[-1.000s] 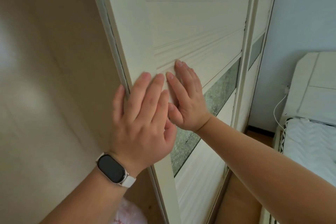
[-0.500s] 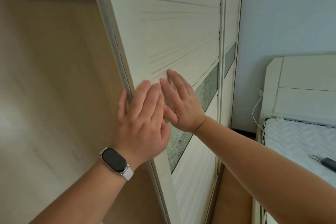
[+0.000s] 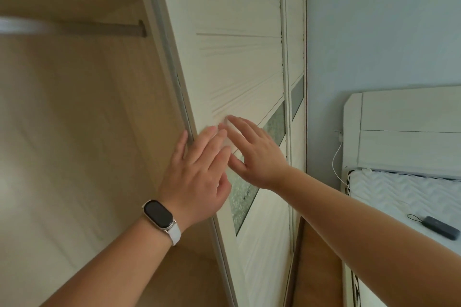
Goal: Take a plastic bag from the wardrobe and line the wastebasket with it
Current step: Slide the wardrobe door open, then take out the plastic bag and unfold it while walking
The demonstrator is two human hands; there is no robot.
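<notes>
- Head view looks at a cream sliding wardrobe door (image 3: 234,62), its left edge standing clear of the frame so that the wardrobe interior (image 3: 74,119) shows to its left.
- Left hand (image 3: 197,177) lies flat at that left edge, fingers spread and extended; its outermost finger reaches over the grey edge strip (image 3: 184,107), the others rest on the door face.
- Right hand (image 3: 257,152) is also flat with fingers spread, just beside the left hand and further right on the door; its fingertips (image 3: 230,121) are blurred, so whether they touch the panel cannot be told.
- Neither hand holds or pinches anything.
- A dark-faced smartwatch (image 3: 159,213) on a white strap sits on the left wrist.
- Inside the wardrobe, a hanging rail (image 3: 99,28) runs across near the top, and the light wood back panel fills the rest (blurred toward the far left).
- No plastic bag or wastebasket can be made out anywhere in the view.
- A frosted glass strip (image 3: 244,194) crosses the door below the hands.
- To the right stand a pale blue wall (image 3: 374,32) and a white headboard (image 3: 404,132), with a white cable (image 3: 335,162) hanging beside it.
- A small dark device (image 3: 440,227) with a cord loop lies on the white quilted mattress (image 3: 404,194).
</notes>
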